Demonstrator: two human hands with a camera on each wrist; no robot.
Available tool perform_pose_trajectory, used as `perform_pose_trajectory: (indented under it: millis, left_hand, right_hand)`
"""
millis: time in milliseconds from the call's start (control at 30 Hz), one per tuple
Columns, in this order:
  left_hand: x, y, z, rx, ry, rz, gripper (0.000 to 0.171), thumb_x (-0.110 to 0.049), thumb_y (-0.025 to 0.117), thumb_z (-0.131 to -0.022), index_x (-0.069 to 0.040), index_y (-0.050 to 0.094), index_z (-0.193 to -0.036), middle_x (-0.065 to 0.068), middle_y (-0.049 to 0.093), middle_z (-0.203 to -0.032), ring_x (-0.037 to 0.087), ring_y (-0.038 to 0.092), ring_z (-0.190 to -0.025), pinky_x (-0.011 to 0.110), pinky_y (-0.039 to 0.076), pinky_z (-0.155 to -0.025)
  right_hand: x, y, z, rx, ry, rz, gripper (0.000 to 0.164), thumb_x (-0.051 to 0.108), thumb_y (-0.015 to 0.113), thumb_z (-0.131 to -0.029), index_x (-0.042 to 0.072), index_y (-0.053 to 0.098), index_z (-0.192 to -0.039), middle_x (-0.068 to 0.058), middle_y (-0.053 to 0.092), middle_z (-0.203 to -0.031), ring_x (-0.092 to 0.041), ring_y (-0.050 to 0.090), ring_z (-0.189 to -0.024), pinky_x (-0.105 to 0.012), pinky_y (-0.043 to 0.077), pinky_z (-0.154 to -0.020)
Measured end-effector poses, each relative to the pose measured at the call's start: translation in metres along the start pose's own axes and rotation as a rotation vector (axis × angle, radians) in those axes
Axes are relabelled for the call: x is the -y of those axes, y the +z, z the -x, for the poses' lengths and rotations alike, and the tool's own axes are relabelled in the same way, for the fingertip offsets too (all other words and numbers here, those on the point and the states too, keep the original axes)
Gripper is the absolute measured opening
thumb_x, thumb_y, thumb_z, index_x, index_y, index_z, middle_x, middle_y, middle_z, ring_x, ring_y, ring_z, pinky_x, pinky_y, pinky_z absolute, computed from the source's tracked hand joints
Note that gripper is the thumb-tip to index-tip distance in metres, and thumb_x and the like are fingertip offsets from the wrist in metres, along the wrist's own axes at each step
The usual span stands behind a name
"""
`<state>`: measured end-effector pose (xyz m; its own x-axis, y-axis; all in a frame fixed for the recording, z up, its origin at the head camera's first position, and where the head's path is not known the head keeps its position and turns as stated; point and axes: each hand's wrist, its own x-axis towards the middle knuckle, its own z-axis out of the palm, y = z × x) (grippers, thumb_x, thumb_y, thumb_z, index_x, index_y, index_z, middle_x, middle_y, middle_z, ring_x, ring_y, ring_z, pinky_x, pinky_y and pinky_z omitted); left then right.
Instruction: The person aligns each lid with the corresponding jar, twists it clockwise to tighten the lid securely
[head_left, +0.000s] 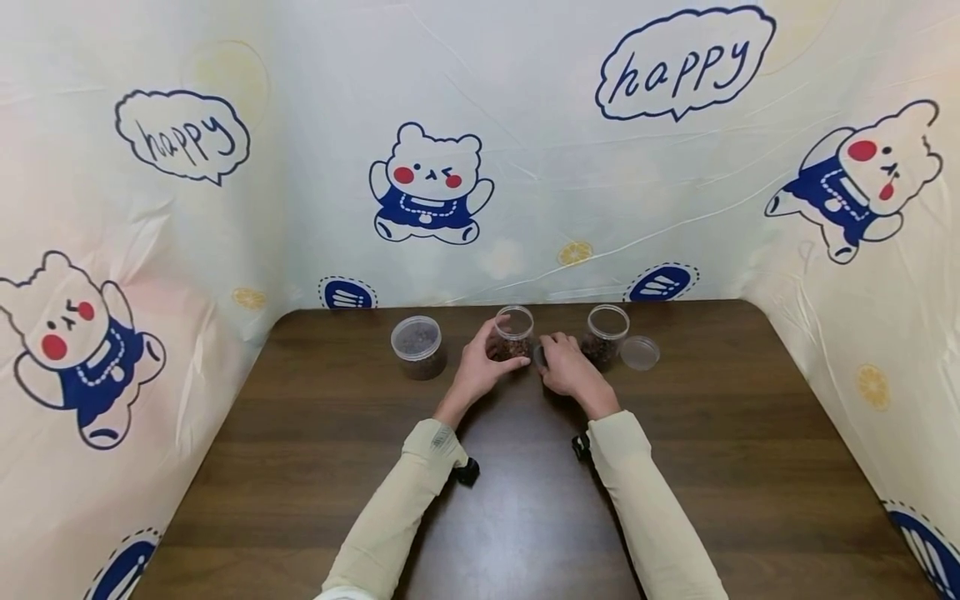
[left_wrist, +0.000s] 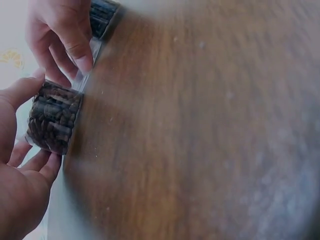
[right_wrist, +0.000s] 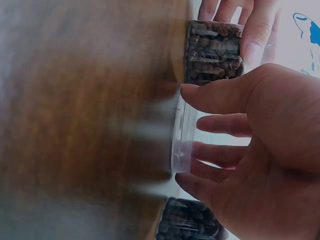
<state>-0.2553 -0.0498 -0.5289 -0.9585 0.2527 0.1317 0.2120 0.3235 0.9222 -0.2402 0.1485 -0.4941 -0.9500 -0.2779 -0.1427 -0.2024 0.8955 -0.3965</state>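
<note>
In the head view, a clear open-topped jar (head_left: 515, 323), partly filled with brown beans, stands at the table's far side. My left hand (head_left: 477, 367) holds it, thumb on one side and fingers on the other; the left wrist view shows the beans (left_wrist: 52, 120) between them. Just right of this jar, my right hand (head_left: 567, 368) grips a clear plastic lid (right_wrist: 183, 135) by its rim, low at the tabletop. Another open jar (head_left: 607, 323) with dark beans stands just beyond the right hand, partly hidden by it.
A lidded jar (head_left: 417, 348) with dark contents stands left of the left hand. Another clear lid (head_left: 640, 353) lies flat at the right. The brown wooden table (head_left: 510, 517) meets a printed cloth backdrop (head_left: 540, 183) behind the jars.
</note>
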Motion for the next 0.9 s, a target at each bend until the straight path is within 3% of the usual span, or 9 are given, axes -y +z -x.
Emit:
perform_pose_trajectory:
  millis: [200, 467, 733, 900]
  left_hand:
    - [-0.002, -0.002, 0.0, -0.012, 0.004, 0.021, 0.078, -0.023, 0.088, -0.088, -0.031, 0.048, -0.154, 0.012, 0.061, -0.146, 0.029, 0.061, -0.137, 0.049, 0.048, -0.117]
    - [-0.009, -0.006, 0.008, 0.002, 0.019, 0.028, 0.078, -0.026, 0.089, -0.087, -0.03, 0.048, -0.154, 0.016, 0.06, -0.147, 0.029, 0.061, -0.137, 0.049, 0.046, -0.119]
    - [-0.017, -0.011, 0.031, 0.008, 0.013, 0.052, 0.076, -0.027, 0.09, -0.086, -0.034, 0.05, -0.151, 0.018, 0.06, -0.147, 0.029, 0.061, -0.137, 0.051, 0.044, -0.12]
    - [-0.021, -0.018, 0.049, 0.061, -0.002, 0.052, 0.076, -0.027, 0.09, -0.086, -0.036, 0.049, -0.15, 0.016, 0.061, -0.146, 0.028, 0.061, -0.137, 0.052, 0.046, -0.119]
  right_hand:
    - [0.002, -0.006, 0.003, -0.013, -0.022, 0.019, 0.058, 0.016, 0.063, -0.103, -0.004, 0.044, -0.154, -0.031, 0.049, -0.151, -0.049, 0.047, -0.14, -0.056, 0.044, -0.116]
    - [0.011, -0.013, 0.018, 0.046, -0.039, 0.022, 0.06, 0.019, 0.063, -0.105, -0.002, 0.042, -0.157, -0.03, 0.047, -0.155, -0.049, 0.045, -0.144, -0.058, 0.044, -0.116]
    - [0.015, -0.021, 0.038, 0.062, -0.077, 0.008, 0.061, 0.019, 0.067, -0.102, -0.005, 0.044, -0.154, -0.03, 0.05, -0.152, -0.048, 0.05, -0.141, -0.058, 0.046, -0.113]
    - [0.018, -0.02, 0.048, 0.096, -0.096, 0.008, 0.065, 0.022, 0.073, -0.099, -0.005, 0.048, -0.152, -0.028, 0.053, -0.151, -0.044, 0.053, -0.141, -0.056, 0.046, -0.116]
